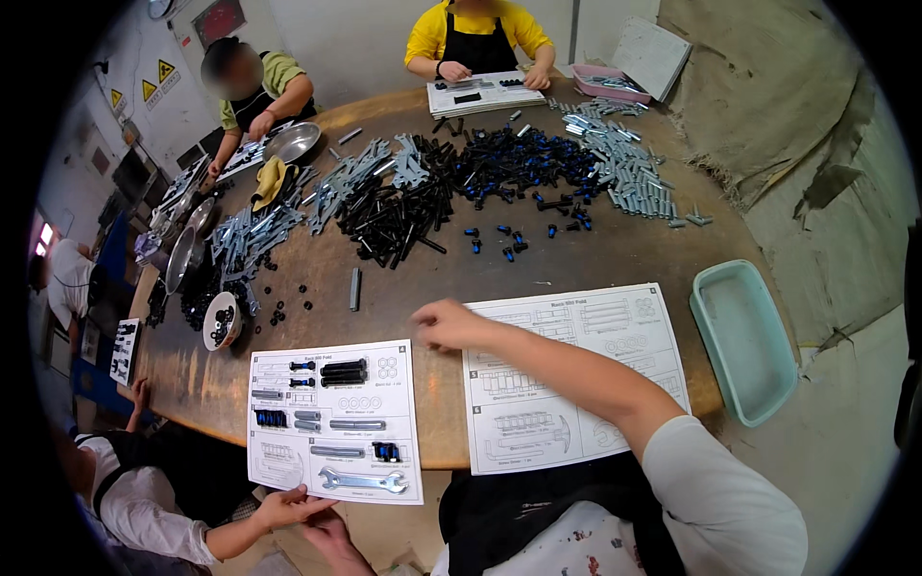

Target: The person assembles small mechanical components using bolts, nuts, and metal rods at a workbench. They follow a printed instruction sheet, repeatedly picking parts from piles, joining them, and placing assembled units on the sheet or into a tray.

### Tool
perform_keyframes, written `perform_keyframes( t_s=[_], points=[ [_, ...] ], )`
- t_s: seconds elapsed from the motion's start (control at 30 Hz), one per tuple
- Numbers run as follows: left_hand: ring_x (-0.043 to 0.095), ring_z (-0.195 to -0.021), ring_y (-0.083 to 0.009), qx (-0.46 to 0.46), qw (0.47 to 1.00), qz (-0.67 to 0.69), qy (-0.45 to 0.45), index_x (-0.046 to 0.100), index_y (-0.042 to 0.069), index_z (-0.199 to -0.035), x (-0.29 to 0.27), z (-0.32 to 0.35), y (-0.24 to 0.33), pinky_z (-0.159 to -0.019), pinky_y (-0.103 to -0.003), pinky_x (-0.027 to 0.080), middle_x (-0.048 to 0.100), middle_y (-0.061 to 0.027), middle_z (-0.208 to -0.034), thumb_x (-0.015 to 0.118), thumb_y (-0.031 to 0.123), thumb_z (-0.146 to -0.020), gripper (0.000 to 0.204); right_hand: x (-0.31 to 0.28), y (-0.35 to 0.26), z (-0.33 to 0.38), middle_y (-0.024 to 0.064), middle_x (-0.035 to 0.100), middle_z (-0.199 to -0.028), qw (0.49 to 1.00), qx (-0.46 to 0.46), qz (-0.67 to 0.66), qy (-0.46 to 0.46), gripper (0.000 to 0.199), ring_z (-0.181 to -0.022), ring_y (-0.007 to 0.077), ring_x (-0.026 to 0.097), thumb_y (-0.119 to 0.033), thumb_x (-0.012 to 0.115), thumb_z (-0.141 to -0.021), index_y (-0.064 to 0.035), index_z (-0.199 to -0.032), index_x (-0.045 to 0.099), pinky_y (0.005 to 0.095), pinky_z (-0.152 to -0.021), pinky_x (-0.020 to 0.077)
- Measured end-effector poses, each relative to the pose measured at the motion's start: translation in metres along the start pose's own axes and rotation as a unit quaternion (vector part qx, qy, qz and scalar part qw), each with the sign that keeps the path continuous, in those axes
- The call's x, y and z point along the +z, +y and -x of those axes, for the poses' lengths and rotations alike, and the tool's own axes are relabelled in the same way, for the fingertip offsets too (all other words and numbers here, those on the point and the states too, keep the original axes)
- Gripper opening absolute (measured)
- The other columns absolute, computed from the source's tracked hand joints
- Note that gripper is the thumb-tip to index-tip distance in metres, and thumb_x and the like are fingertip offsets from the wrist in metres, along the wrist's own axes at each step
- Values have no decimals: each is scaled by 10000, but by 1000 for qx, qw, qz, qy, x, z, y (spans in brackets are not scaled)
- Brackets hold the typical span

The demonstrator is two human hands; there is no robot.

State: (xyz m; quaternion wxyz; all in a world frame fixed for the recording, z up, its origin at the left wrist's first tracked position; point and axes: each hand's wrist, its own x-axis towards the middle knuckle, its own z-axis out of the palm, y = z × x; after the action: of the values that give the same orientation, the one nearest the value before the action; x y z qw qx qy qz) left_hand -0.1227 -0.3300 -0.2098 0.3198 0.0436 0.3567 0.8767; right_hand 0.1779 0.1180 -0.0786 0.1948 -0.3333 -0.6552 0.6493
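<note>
Two hands work apart: the right hand (444, 324), loosely curled and empty, rests beside a blank card (574, 374), while the left hand (327, 531) steadies the filled card (336, 422) by its near edge.

Right hand (447, 324) reaches forward (fingers curled), forearm extended.
</note>
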Motion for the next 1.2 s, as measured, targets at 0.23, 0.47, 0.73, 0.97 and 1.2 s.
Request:
perform_keyframes(
  t_s=[0.23, 0.47, 0.73, 0.97, 1.2],
  points=[
    [601, -665, -127, -506, 705, -471, -157, 676, 8, -922, 104, 117, -65, -542, -229, 431, 662, -53, -744, 666, 490, -908, 482, -158, 23, 10, 123, 728, -981, 901, -95, 247, 344, 269, -924, 311, 690, -161, 587, -848, -87, -1069, 720, 403, -805, 545],
    [646, -758, -203, -376, 724, -384, -432, 688, -19, -861, 257, 53, -61, -719, -320, 493, 704, -131, -853, 535, 432, -991, 493, -282, 46, -14, 130, 646, -1111, 740, 28, 581, 338, 177, -1070, 338, 596, -146, 616, -860, -68, -1006, 677, 460, -858, 537],
    [655, -846, -161, 90, 703, -617, -342, 682, -7, -1157, 376, -134, -206, -778, -304, 507, 709, -81, -891, 632, 263, -941, 350, -263, 33, -44, 130, 650, -1033, 722, -50, 633, 275, 161, -988, 346, 621, -76, 596, -830, -80, -988, 627, 489, -791, 514],
    [694, -865, -361, 256, 370, -849, -276, 705, 74, -987, 467, -182, -285, -754, -468, 549, 711, -182, -914, 656, 282, -863, 246, -131, 12, -93, 210, 676, -1014, 836, -126, 461, 268, 208, -908, 418, 669, -161, 525, -859, -29, -1017, 558, 519, -806, 529],
    [725, -814, -308, 298, 311, -864, -260, 691, 88, -799, 473, -202, -296, -710, -417, 575, 729, -145, -855, 646, 113, -812, 53, -89, 1, -106, 223, 716, -933, 874, -15, 434, 218, 285, -904, 378, 699, -244, 685, -752, 6, -883, 718, 459, -802, 561]
  ],
)
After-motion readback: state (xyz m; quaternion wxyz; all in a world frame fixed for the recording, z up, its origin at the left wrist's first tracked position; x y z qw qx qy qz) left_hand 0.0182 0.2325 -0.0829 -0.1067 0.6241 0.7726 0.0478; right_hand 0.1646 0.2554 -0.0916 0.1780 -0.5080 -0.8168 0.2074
